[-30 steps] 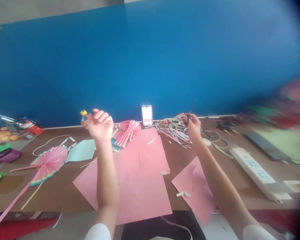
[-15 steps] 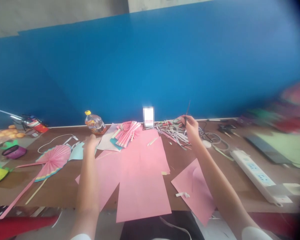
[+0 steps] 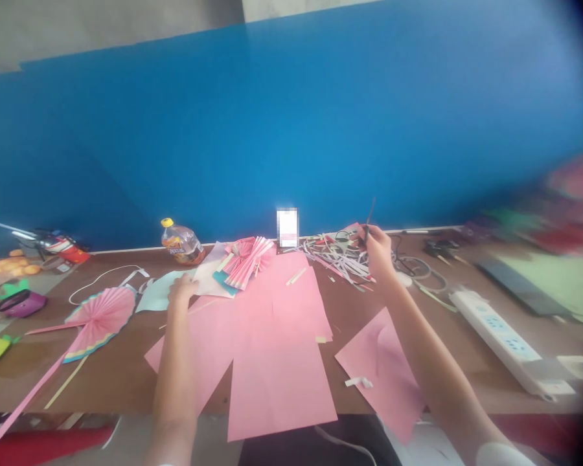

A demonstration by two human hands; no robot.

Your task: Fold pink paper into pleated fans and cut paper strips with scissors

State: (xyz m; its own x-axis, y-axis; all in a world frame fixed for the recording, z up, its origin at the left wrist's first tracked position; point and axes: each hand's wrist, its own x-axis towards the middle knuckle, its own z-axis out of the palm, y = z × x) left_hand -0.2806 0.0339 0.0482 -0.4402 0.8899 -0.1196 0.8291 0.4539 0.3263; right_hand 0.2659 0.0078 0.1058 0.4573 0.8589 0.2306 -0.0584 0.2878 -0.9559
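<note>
My left hand [image 3: 182,287] is over a light blue paper [image 3: 154,296], beside the edge of a white sheet [image 3: 206,278]; its fingers seem to rest on the paper without gripping it. Raised at the wall side of the table, my right hand [image 3: 376,243] is closed around a thin dark tool [image 3: 372,210] whose tip points up. Its exact kind is unclear. Just left of that hand lies a heap of paper strips [image 3: 337,259]. Pink sheets [image 3: 279,362] spread between my arms, with a folded pink paper fan [image 3: 247,259] at their far end.
A drink bottle [image 3: 182,243] leans behind my left hand. An opened pink fan [image 3: 102,317] lies to the left. A power strip [image 3: 500,340], cables [image 3: 422,275] and a dark flat slab [image 3: 519,288] are on the right. The blue wall [image 3: 291,129] borders the table.
My left hand has come down and slightly nearer me over the light blue paper. The right hand, still holding the dark tool, has shifted slightly right. The view has tilted a little.
</note>
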